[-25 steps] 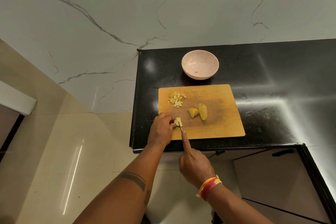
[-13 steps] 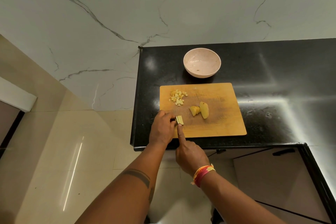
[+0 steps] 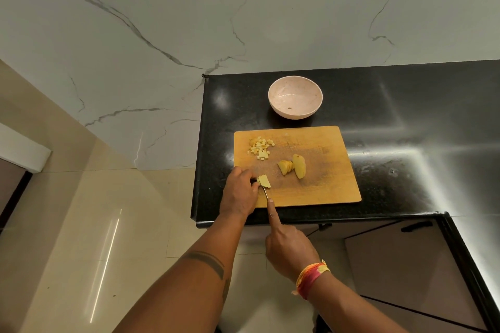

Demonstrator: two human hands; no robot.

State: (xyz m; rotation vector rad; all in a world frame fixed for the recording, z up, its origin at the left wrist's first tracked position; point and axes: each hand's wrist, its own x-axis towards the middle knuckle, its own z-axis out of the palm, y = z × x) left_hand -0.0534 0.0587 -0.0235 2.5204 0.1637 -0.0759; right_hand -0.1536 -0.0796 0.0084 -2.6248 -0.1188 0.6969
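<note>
I am working at the near left corner of the wooden cutting board (image 3: 324, 178), and that corner sits close to both the front edge and the left end of the black counter (image 3: 405, 121), so past my knuckles there is only a narrow strip of stone before the drop to the floor. The room to move lies to the right and toward the wall, where most of the board is bare. My left hand (image 3: 239, 192) is curled over the stack of strips (image 3: 263, 180), fingertips pinching it down on the board, with the pale cut end showing just right of my fingers. My right hand (image 3: 290, 249) is clenched around the knife (image 3: 265, 192), forefinger stretched straight along its back; the blade meets the near end of the stack, just beside my left fingertips. The handle is buried in my fist and the blade shows only as a thin sliver (its edge is too fine to make out). A pile of diced pieces (image 3: 259, 149) lies at the far left of the board, well apart from the cut, and two larger potato pieces (image 3: 293, 167) rest near the middle. The pink bowl (image 3: 295, 112) stands on the counter just beyond the board.
</note>
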